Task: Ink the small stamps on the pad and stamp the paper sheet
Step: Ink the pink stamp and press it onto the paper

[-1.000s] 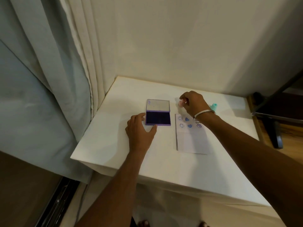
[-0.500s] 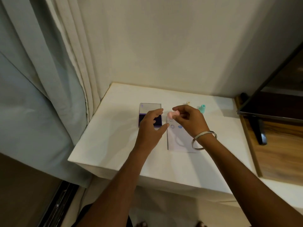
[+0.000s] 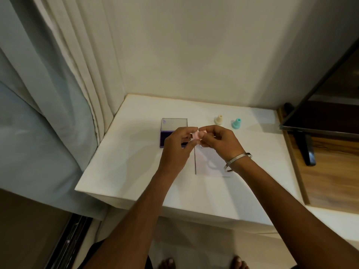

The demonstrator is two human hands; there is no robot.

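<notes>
Both hands meet over the near right corner of the ink pad (image 3: 173,131), pinching one small pink stamp (image 3: 195,135) between them. The left hand (image 3: 175,147) grips it from the pad side and the right hand (image 3: 219,141) from the other side, fingers curled round it, so that only a little pink shows. It is held up off the white table (image 3: 136,162), above the pad's right edge and the top of the paper sheet (image 3: 208,166) that lies just right of the pad.

Judging by this, the step in hand is readying the pink stamp, perhaps uncapping or turning it, before inking. The next move would call for one hand to take it alone, bring its face down onto the dark pad, then carry it right to a bare part of the sheet.

Its long axis seems to run roughly level, from hand to hand; which end is the printing face cannot be told. Beyond the sheet, right of the pad's raised lid, a cream stamp (image 3: 218,119) and a teal stamp (image 3: 236,123) stand upright, apart.
</notes>
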